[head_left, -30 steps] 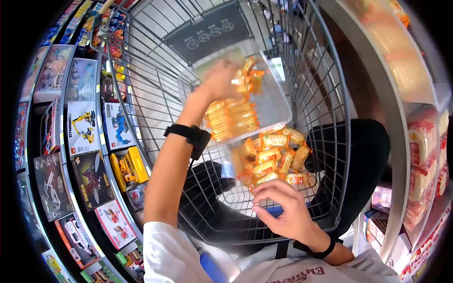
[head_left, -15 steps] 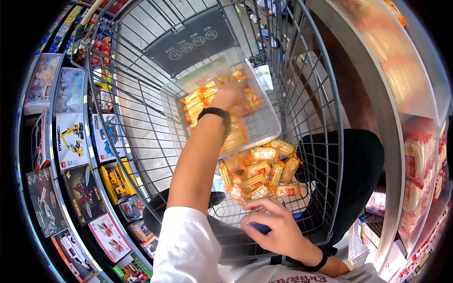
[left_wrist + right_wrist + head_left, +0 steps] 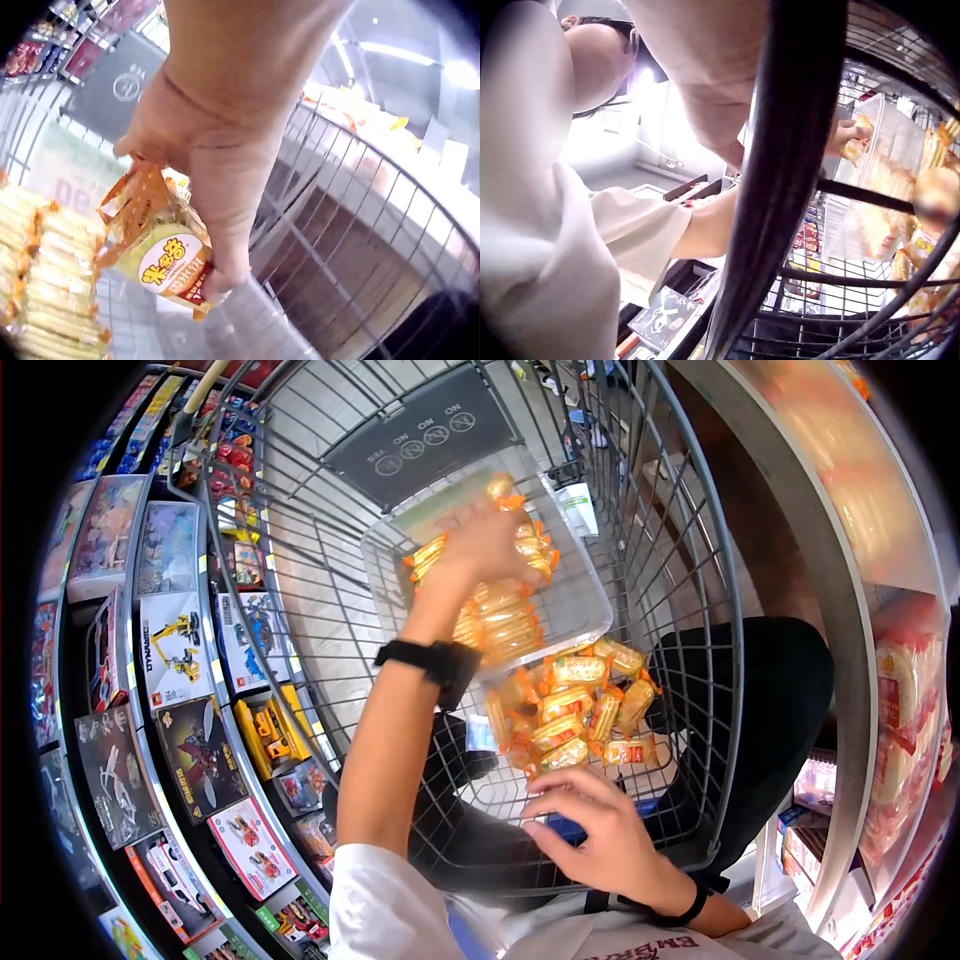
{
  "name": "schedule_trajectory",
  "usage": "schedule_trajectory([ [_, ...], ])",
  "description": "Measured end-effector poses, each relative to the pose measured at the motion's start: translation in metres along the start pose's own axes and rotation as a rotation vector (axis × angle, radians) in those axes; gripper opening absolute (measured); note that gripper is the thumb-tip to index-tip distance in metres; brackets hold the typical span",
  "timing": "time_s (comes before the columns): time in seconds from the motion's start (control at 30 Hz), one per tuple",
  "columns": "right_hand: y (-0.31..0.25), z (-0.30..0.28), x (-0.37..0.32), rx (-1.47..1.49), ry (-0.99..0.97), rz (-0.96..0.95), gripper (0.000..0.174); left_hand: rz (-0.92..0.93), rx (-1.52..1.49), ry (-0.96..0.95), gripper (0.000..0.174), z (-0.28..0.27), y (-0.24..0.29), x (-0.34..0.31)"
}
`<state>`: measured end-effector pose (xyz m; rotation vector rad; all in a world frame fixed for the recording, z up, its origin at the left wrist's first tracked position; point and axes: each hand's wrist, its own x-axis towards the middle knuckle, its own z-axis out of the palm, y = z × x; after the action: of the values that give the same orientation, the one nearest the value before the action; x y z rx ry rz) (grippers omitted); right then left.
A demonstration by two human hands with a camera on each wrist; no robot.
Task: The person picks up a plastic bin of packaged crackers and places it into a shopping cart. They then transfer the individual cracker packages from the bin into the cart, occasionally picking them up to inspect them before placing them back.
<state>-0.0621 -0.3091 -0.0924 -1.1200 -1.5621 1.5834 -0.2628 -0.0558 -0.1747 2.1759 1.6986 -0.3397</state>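
My left hand (image 3: pixel 485 545) hovers over a clear plastic bin (image 3: pixel 580 595) that sits inside a wire shopping cart (image 3: pixel 690 560). It grips a few orange-yellow snack packets (image 3: pixel 530 550). The left wrist view shows one packet (image 3: pixel 169 259) pinched between thumb and fingers (image 3: pixel 225 262). Rows of the same packets (image 3: pixel 500 625) lie in the bin. A loose pile of packets (image 3: pixel 575 705) lies on the cart floor beside the bin. My right hand (image 3: pixel 590 825) curls over the cart's near rim (image 3: pixel 787 187).
Boxed toy sets (image 3: pixel 180 640) fill the shelves on the left. Shelves of wrapped goods (image 3: pixel 900 690) stand on the right. A dark panel with round icons (image 3: pixel 430 435) forms the cart's far end. Dark clothing (image 3: pixel 770 700) shows beneath the cart.
My left hand dipped down among the packets in the bin and has come up a little with packets in its grip. The right hand stayed on the rim.
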Motion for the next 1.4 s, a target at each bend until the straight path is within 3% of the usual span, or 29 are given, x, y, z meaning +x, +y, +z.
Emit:
schedule_trajectory([
  [0.1,-0.002,-0.005,0.0,-0.008,0.089,-0.091,0.018,0.085,-0.207,0.172,0.084,-0.041,-0.012,-0.069],
  [0.13,-0.005,-0.007,0.0,-0.014,0.153,-0.118,0.019,0.05,-0.409,0.153,0.085,-0.055,-0.012,-0.101],
  [0.17,-0.008,-0.01,0.001,-0.012,0.231,-0.163,0.023,0.153,-0.465,0.128,0.087,-0.07,-0.012,-0.132],
  [0.23,0.005,-0.009,-0.002,0.275,0.274,-0.208,0.034,0.338,-1.154,0.046,0.086,-0.064,-0.014,-0.192],
  [0.27,0.009,-0.004,-0.004,0.489,0.305,-0.169,0.039,0.347,-1.553,-0.108,0.067,-0.058,-0.01,-0.222],
  [0.3,0.007,-0.006,-0.004,0.634,0.223,-0.101,0.043,-0.168,-2.339,-0.153,0.038,-0.008,-0.022,-0.273],
  [0.33,0.003,-0.008,-0.004,0.776,0.144,-0.03,0.048,-0.226,-1.505,0.251,0.018,-0.007,0.02,-0.298],
  [0.37,-0.001,-0.007,-0.004,0.847,0.079,0.008,0.052,-0.241,-1.51,0.235,0.018,0.008,0.036,-0.3],
  [0.47,-0.003,-0.001,-0.007,0.797,-0.054,0.004,0.054,0.555,-2.461,-0.018,0.014,0.06,0.066,-0.301],
  [0.5,0.002,0.002,-0.008,0.691,-0.054,-0.025,0.053,0.106,-2.544,0.029,0.016,0.056,0.081,-0.324],
  [0.53,0.003,0.003,-0.01,0.681,-0.034,-0.015,0.053,0.246,-2.541,-0.039,0.01,0.068,0.078,-0.319],
  [0.6,0.003,0.006,-0.011,0.564,-0.085,-0.046,0.05,0.276,-2.601,0.09,0.007,0.075,0.087,-0.321],
  [0.63,0.015,0.009,-0.007,0.418,-0.082,-0.22,0.05,0.361,-2.726,0.22,0.007,0.099,0.087,-0.32],
  [0.73,0.016,0.012,-0.005,0.291,-0.034,-0.306,0.051,0.435,-2.717,0.24,0.023,0.105,0.091,-0.316],
  [0.77,0.008,0.013,-0.008,0.425,-0.019,-0.222,0.052,0.454,-2.704,0.241,0.029,0.103,0.091,-0.314],
  [0.9,0.009,0.013,-0.007,0.52,0.009,-0.177,0.05,0.542,-2.65,0.23,0.053,0.097,0.09,-0.31],
  [0.97,0.014,0.012,-0.004,0.47,0.046,-0.31,0.046,0.587,-2.588,0.229,0.065,0.093,0.091,-0.302],
  [1.03,0.013,0.007,-0.005,0.46,0.077,-0.311,0.043,0.634,-2.48,0.254,0.077,0.088,0.092,-0.293],
  [1.07,0.01,0.006,-0.006,0.454,0.106,-0.315,0.041,0.625,-2.431,0.287,0.083,0.084,0.094,-0.292],
  [1.13,0.008,0.003,-0.006,0.439,0.156,-0.259,0.036,0.432,-2.432,0.353,0.086,0.073,0.094,-0.299],
  [1.17,0.014,-0.005,-0.005,0.245,0.156,-0.328,0.034,0.432,-2.43,0.36,0.086,0.074,0.088,-0.3],
  [1.2,0.016,-0.008,-0.003,0.048,0.156,-0.395,0.033,0.494,-2.476,0.207,0.083,0.076,0.08,-0.3],
  [1.23,0.013,-0.007,-0.001,0.033,0.19,-0.438,0.037,0.557,-2.514,0.049,0.081,0.077,0.076,-0.299],
  [1.27,0.008,-0.005,-0.002,0.031,0.187,-0.439,0.037,0.56,-2.515,0.053,0.081,0.076,0.077,-0.299],
  [1.33,0.001,-0.002,-0.005,-0.007,0.029,-0.411,0.049,0.056,-2.49,0.184,0.072,0.074,0.081,-0.297],
  [1.4,0.004,0.003,-0.003,-0.079,0.009,-0.47,0.051,0.028,-2.435,0.225,0.064,0.084,0.081,-0.293],
])
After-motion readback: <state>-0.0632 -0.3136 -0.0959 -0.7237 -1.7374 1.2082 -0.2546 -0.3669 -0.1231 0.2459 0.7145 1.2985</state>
